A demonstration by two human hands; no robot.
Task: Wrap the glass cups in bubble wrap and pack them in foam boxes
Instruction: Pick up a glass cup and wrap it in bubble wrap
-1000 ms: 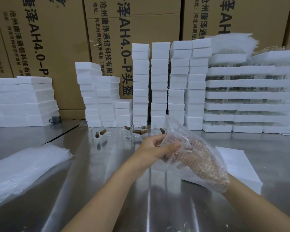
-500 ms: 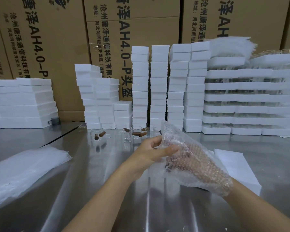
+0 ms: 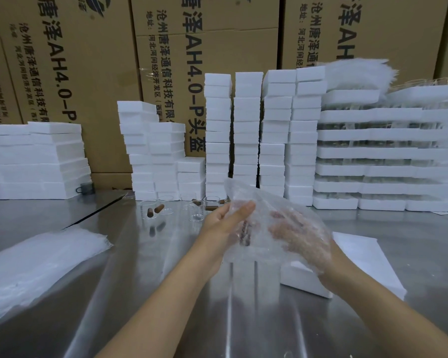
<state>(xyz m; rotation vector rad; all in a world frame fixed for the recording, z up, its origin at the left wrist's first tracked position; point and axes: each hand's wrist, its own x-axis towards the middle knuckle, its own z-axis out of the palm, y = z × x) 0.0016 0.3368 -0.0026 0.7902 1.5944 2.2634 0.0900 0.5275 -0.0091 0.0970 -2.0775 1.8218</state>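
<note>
Bubble wrap (image 3: 267,218) has opened wider between hands.

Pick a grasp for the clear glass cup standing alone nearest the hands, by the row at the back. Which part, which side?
Take the glass cup by its side wall, thumb on one side and fingers on the other, coming from the front. It stands upright with open table in front of it, while other cups and the foam boxes crowd behind. A top-down rim grip also looks workable, but clear glass is slippery.
</note>
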